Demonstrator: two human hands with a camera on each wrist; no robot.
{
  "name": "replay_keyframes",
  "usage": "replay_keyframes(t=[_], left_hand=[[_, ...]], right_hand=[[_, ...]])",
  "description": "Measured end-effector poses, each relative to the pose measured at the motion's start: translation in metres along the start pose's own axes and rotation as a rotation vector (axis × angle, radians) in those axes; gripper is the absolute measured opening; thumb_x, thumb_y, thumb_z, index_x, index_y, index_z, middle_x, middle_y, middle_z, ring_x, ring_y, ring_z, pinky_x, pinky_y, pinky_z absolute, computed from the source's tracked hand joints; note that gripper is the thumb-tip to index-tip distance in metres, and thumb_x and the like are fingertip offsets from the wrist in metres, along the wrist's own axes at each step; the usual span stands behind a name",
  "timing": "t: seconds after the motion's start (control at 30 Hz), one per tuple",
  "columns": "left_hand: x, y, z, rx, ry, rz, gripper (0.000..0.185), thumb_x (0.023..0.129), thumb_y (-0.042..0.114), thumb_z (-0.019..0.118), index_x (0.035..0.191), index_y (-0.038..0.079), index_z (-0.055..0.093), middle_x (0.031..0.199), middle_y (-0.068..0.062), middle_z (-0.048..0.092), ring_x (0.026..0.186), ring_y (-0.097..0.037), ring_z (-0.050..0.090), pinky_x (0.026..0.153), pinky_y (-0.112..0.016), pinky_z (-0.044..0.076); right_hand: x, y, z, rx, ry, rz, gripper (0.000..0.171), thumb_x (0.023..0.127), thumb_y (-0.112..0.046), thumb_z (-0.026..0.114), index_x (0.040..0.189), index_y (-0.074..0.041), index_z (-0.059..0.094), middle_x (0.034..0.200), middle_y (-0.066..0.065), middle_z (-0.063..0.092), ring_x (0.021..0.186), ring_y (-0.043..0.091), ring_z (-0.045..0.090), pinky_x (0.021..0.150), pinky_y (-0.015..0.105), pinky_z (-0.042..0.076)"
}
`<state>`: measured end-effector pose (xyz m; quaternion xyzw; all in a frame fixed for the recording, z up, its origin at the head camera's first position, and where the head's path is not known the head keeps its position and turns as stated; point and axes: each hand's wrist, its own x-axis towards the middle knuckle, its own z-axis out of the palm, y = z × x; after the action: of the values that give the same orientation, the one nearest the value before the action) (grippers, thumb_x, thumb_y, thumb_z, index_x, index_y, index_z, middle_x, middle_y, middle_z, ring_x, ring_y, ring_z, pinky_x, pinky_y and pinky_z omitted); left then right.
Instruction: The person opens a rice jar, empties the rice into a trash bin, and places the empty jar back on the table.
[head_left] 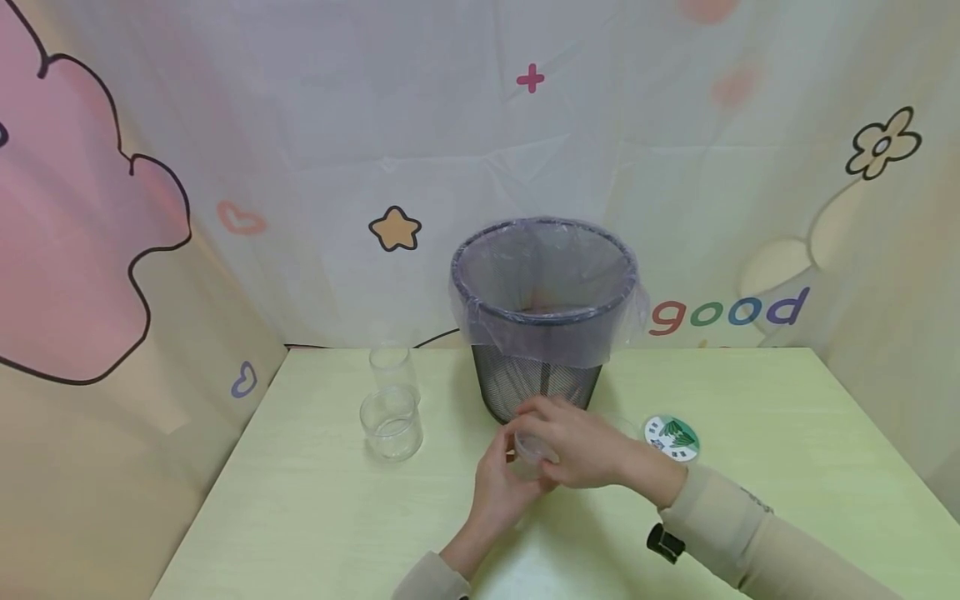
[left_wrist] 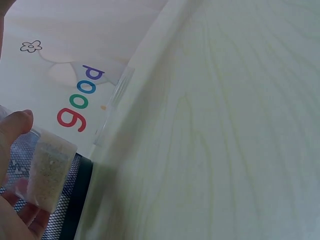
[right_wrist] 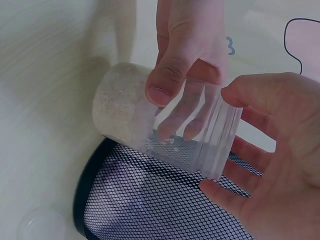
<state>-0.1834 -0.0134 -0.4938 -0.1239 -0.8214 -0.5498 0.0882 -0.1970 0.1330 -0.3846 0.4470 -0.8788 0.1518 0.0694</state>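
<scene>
Both hands on clear jar [right_wrist: 165, 132], just in front of mesh bin [head_left: 543, 333]
Left hand [head_left: 498, 487] pinches its grain-filled body; right hand [head_left: 577, 442] curls round lid end

Both hands [head_left: 551, 458] together, fingers [right_wrist: 167, 82] curled

Staged recording booth, not a lived-in room. Pale green wood-grain tabletop [head_left: 315, 500] boxed in on three sides by hung plastic sheeting [head_left: 315, 150] printed with cartoon shapes: star [head_left: 394, 229], flower [head_left: 883, 143], the word "good" [head_left: 729, 312]. Black mesh wastebasket [head_left: 536, 379] with clear liner stands at the back centre, against the sheeting. Empty clear jars [head_left: 392, 421] left of the wastebasket.
</scene>
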Motion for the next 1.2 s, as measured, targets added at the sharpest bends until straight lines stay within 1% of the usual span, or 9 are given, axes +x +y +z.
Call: replay_keyframes(t=[0.1,0.3,0.37,0.43,0.6,0.73,0.93,1.07,1.2], left_hand=[[0.000,-0.001,0.000,0.002,0.006,0.025,0.067,0.066,0.023,0.080,0.124,0.017,0.046,0.114,0.003,0.059,0.100,-0.015,0.055,0.084,-0.031,0.048],[0.001,-0.001,-0.001,-0.013,-0.022,0.016,0.068,0.067,0.025,0.081,0.124,0.021,0.045,0.117,0.007,0.057,0.103,-0.014,0.054,0.085,-0.029,0.046],[0.001,-0.001,-0.001,-0.019,-0.030,0.027,0.067,0.068,0.026,0.080,0.124,0.021,0.044,0.117,0.006,0.057,0.103,-0.015,0.054,0.085,-0.030,0.046],[0.000,-0.001,0.000,-0.023,-0.028,0.042,0.066,0.068,0.026,0.080,0.124,0.021,0.045,0.116,0.004,0.057,0.103,-0.015,0.054,0.084,-0.030,0.046],[0.001,-0.001,0.001,-0.018,-0.010,0.059,0.064,0.067,0.025,0.081,0.121,0.020,0.047,0.111,0.001,0.059,0.100,-0.014,0.055,0.082,-0.028,0.047],[0.002,0.000,0.002,0.003,0.007,0.050,0.064,0.066,0.025,0.081,0.120,0.019,0.047,0.112,-0.001,0.060,0.100,-0.016,0.056,0.083,-0.029,0.048],[0.002,0.001,0.001,0.010,0.004,0.015,0.068,0.066,0.022,0.081,0.124,0.018,0.046,0.115,0.001,0.059,0.101,-0.014,0.055,0.085,-0.030,0.048],[0.002,0.002,0.001,0.005,0.008,0.010,0.069,0.065,0.020,0.081,0.124,0.017,0.046,0.115,0.005,0.058,0.102,-0.013,0.054,0.085,-0.032,0.048],[0.003,0.001,0.003,0.000,0.009,0.001,0.070,0.065,0.021,0.082,0.125,0.016,0.046,0.116,0.004,0.058,0.103,-0.015,0.054,0.085,-0.034,0.048]], right_hand=[[0.000,0.000,0.003,-0.020,0.026,-0.004,0.050,0.070,-0.015,0.072,0.118,-0.016,0.057,0.122,0.011,0.052,0.108,0.029,0.052,0.090,0.046,0.046],[0.004,0.001,0.013,-0.157,0.209,0.057,0.046,0.074,-0.038,0.070,0.114,-0.015,0.060,0.111,0.008,0.057,0.098,0.026,0.056,0.082,0.042,0.049],[0.004,0.000,0.014,-0.188,0.241,0.088,0.048,0.073,-0.043,0.071,0.111,-0.015,0.062,0.106,0.007,0.059,0.094,0.026,0.057,0.079,0.040,0.050],[0.004,0.000,0.015,-0.211,0.258,0.111,0.049,0.072,-0.046,0.071,0.109,-0.015,0.063,0.102,0.006,0.059,0.090,0.025,0.057,0.074,0.039,0.051],[0.005,-0.001,0.019,-0.229,0.296,0.121,0.046,0.069,-0.043,0.074,0.104,-0.015,0.064,0.094,0.006,0.057,0.082,0.024,0.055,0.067,0.035,0.050],[0.005,-0.002,0.018,-0.218,0.299,0.121,0.040,0.068,-0.036,0.076,0.099,-0.014,0.064,0.092,0.006,0.055,0.080,0.024,0.053,0.067,0.034,0.049],[0.005,-0.004,0.015,-0.159,0.252,0.106,0.030,0.071,-0.026,0.074,0.097,-0.016,0.063,0.096,0.005,0.055,0.086,0.024,0.055,0.077,0.038,0.050],[0.005,-0.005,0.013,-0.133,0.205,0.088,0.031,0.072,-0.023,0.073,0.100,-0.017,0.062,0.101,0.005,0.055,0.091,0.024,0.055,0.079,0.038,0.050],[0.005,-0.005,0.012,-0.119,0.168,0.075,0.033,0.071,-0.019,0.072,0.102,-0.017,0.062,0.105,0.005,0.055,0.094,0.024,0.054,0.080,0.038,0.049]])
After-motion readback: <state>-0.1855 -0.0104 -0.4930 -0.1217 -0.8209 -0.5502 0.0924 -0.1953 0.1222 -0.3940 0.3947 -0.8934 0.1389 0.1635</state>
